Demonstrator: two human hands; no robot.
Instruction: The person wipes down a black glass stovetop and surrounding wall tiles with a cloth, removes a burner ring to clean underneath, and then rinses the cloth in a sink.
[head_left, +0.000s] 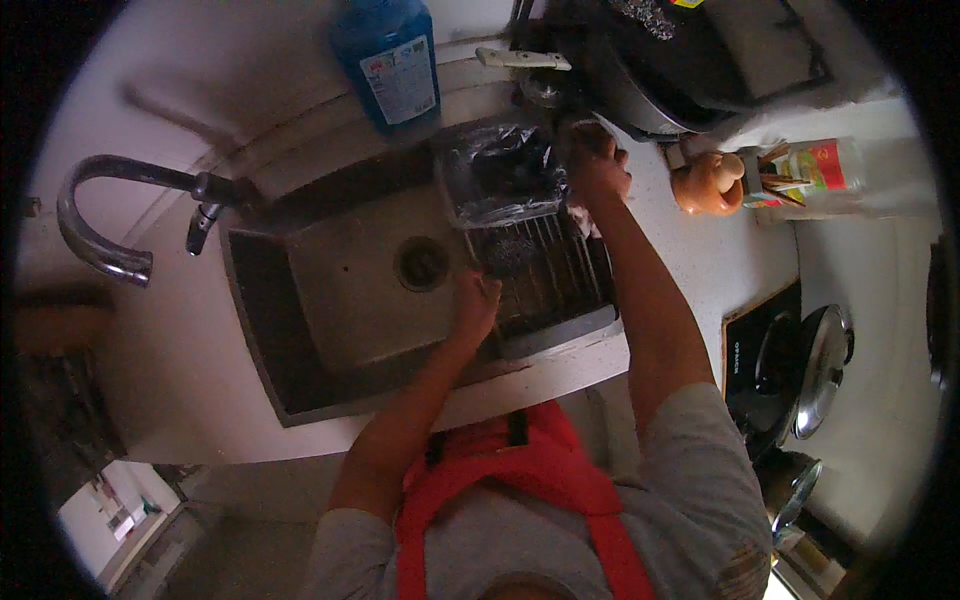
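Observation:
My left hand (478, 300) hangs over the sink (360, 300), between the drain (422, 264) and a wire rack (555, 262). Its fingers are curled; whether they grip the rack's edge is unclear. Farther out, my right hand (600, 166) reaches to the counter at the sink's far right corner. Its fingers are bent beside a dark, dim object, and I cannot tell if they hold it. A clear plastic container (502, 176), or one wrapped in film, rests at the back of the rack, just left of that hand. Below the right wrist shows a pale crumpled thing (585, 221), partly hidden.
A curved faucet (105, 180) rises at left. Behind the sink stand a blue bottle (394, 75) and a white-handled utensil (525, 59). A dark pan (660, 97) sits back right, near an orange ceramic pot (705, 184). A glass lid (821, 371) lies by the stove (757, 352).

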